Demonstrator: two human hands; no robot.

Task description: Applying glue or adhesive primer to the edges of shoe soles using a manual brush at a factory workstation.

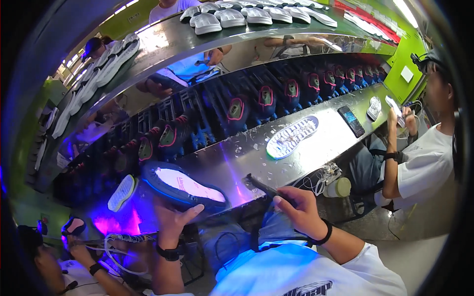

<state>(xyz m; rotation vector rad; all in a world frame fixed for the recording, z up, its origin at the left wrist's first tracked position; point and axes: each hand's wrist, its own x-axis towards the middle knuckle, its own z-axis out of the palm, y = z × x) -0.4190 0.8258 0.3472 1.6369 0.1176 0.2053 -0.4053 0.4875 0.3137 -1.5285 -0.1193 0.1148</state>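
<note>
My left hand (173, 219) grips a dark blue shoe upper (150, 178) from below. Its underside faces up and shows a white sole board with pink print. In my closed right hand (302, 209) is a slim dark brush (261, 186), its small head pointing left toward the shoe upper, apart from it. A white outsole (292, 137) lies on the metal bench beyond my right hand. Left of the shoe upper lies another pale outsole (122, 193), in violet light.
Dark shoe uppers (265, 101) with pink trim stand in a row on a conveyor behind the bench (237, 153). White soles (229, 17) line the shelf above. A phone (351, 121) lies at right. Co-workers sit at right (419, 163) and lower left (74, 266).
</note>
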